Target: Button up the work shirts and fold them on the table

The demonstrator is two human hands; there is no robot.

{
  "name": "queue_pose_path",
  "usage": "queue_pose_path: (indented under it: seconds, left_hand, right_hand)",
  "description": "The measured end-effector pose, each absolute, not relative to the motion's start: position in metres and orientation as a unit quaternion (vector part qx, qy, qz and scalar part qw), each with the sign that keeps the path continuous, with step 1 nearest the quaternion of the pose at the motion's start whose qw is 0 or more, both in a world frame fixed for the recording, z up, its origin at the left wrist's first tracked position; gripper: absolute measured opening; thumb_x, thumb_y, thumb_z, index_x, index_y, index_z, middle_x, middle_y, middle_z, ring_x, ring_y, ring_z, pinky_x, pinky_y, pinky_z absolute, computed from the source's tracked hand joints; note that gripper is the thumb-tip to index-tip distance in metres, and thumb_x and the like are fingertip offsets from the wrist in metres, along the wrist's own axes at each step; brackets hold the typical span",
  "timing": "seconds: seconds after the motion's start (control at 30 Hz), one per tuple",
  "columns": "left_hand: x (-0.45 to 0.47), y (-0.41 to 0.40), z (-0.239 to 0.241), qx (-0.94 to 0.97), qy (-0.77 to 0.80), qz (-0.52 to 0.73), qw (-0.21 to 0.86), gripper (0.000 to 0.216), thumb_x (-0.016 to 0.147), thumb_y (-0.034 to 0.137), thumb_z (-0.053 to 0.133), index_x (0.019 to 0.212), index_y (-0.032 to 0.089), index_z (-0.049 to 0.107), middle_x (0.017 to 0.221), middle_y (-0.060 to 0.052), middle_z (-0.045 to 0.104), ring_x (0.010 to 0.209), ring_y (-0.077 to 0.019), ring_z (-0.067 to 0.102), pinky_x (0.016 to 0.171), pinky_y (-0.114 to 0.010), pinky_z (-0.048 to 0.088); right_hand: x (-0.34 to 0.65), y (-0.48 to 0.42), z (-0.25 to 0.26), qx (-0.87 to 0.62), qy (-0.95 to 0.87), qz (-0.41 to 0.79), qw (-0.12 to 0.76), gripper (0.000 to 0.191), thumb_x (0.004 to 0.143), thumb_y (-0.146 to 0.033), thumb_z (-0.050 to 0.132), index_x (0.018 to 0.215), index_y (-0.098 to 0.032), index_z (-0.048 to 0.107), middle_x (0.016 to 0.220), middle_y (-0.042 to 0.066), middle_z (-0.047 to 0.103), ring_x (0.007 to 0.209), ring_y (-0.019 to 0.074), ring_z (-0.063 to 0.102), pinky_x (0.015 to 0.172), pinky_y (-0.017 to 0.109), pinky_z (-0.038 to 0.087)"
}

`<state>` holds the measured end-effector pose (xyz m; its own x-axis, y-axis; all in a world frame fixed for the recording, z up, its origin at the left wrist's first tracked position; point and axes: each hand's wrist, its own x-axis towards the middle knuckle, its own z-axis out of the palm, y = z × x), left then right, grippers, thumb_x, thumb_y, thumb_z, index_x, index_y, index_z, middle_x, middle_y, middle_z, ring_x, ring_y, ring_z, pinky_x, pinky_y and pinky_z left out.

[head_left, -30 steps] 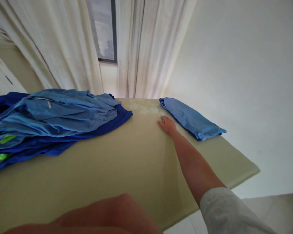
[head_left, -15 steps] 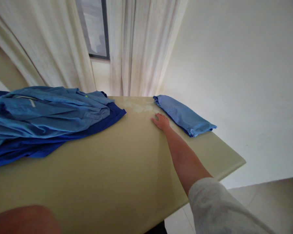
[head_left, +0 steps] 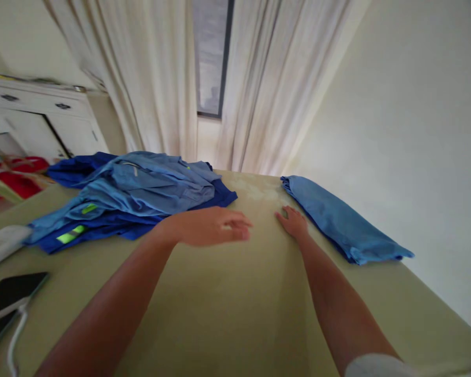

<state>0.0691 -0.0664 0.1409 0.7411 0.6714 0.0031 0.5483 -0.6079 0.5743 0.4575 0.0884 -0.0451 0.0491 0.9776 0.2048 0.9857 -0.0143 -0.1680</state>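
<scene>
A room, seemingly in a home: long pale curtains [head_left: 165,78] either side of a narrow window [head_left: 212,57] at twelve o'clock, white cupboard [head_left: 76,131] at ten, plain wall [head_left: 416,104] at two, table [head_left: 227,314] at six.

Blue folded garment [head_left: 337,217], pale and royal blue clothes pile [head_left: 157,180], lime patches [head_left: 68,235], khaki table [head_left: 223,298]

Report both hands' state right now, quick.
Left hand: open, loosely curled, holding nothing visible.
Right hand: open, holding nothing visible, beside the folded blue garment.
</scene>
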Motion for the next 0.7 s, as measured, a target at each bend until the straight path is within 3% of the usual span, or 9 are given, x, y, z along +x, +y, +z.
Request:
queue_pose_path:
  seconds: [0.1,0.17,0.23,0.33,0.43,0.57,0.63,0.7]
  left_hand:
    - [0.02,0.003,0.085,0.762,0.629,0.136,0.067,0.06,0.098,0.046,0.058,0.151,0.02,0.052,0.158,-0.015,0.051,0.146,-0.0345,0.045,0.122,-0.05,0.033]
    - [-0.02,0.025,0.047,0.636,0.76,0.128,-0.045,0.079,0.089,0.048,0.069,0.157,0.018,0.044,0.164,-0.023,0.038,0.152,-0.0459,0.03,0.12,-0.065,0.025]
    - [-0.049,0.028,0.017,0.601,0.786,0.126,-0.067,0.076,0.089,0.052,0.069,0.154,0.019,0.049,0.162,-0.024,0.04,0.149,-0.0462,0.035,0.118,-0.063,0.029]
    - [-0.064,0.022,-0.004,0.609,0.769,0.182,-0.07,0.039,0.1,0.044,0.051,0.124,0.021,0.073,0.134,-0.018,0.066,0.13,-0.0382,0.056,0.113,-0.056,0.036]
    - [-0.05,0.019,0.009,0.62,0.728,0.29,-0.043,0.031,0.101,0.034,0.048,0.103,0.019,0.075,0.111,-0.014,0.074,0.116,-0.0344,0.064,0.108,-0.054,0.04]
    - [-0.001,0.003,0.065,0.624,0.646,0.439,0.011,0.033,0.105,0.033,0.043,0.103,0.016,0.071,0.107,-0.013,0.074,0.108,-0.0285,0.067,0.096,-0.042,0.05]
    - [0.032,-0.022,0.094,0.669,0.59,0.45,0.041,0.043,0.109,0.041,0.035,0.097,0.019,0.07,0.095,-0.007,0.074,0.094,-0.0216,0.069,0.087,-0.034,0.054]
    - [0.063,-0.054,0.114,0.808,0.404,0.404,0.148,0.042,0.109,0.045,0.037,0.108,0.02,0.071,0.106,-0.006,0.076,0.098,-0.0209,0.071,0.089,-0.033,0.056]
  right_hand:
    - [0.463,0.095,-0.05,-0.704,-0.696,-0.024,0.139,0.067,0.099,-0.063,0.045,0.145,-0.015,0.059,0.154,0.019,0.054,0.139,0.0376,0.053,0.116,0.054,0.04]
    - [0.466,0.099,-0.054,-0.7,-0.699,-0.028,0.144,0.068,0.098,-0.064,0.044,0.143,-0.015,0.06,0.153,0.019,0.055,0.139,0.0381,0.053,0.115,0.055,0.041]
    - [0.468,0.102,-0.056,-0.698,-0.701,-0.031,0.144,0.069,0.097,-0.066,0.044,0.141,-0.015,0.062,0.151,0.02,0.056,0.137,0.0392,0.055,0.113,0.056,0.042]
    - [0.468,0.104,-0.057,-0.693,-0.705,-0.043,0.144,0.066,0.098,-0.064,0.043,0.136,-0.014,0.064,0.146,0.021,0.06,0.132,0.0394,0.059,0.109,0.055,0.045]
    - [0.469,0.104,-0.056,-0.675,-0.714,-0.08,0.168,0.059,0.099,-0.055,0.042,0.131,-0.012,0.066,0.135,0.022,0.066,0.124,0.0372,0.063,0.106,0.051,0.048]
    - [0.467,0.096,-0.049,-0.634,-0.716,-0.152,0.249,0.05,0.1,-0.047,0.04,0.124,-0.013,0.067,0.122,0.02,0.071,0.115,0.0358,0.065,0.103,0.052,0.049]
    - [0.46,0.087,-0.042,-0.601,-0.72,-0.162,0.306,0.048,0.099,-0.048,0.041,0.123,-0.015,0.066,0.116,0.019,0.071,0.112,0.0357,0.065,0.102,0.054,0.049]
    - [0.442,0.072,-0.035,-0.551,-0.74,-0.123,0.366,0.053,0.095,-0.051,0.045,0.132,-0.017,0.062,0.119,0.019,0.069,0.107,0.0346,0.067,0.097,0.054,0.054]
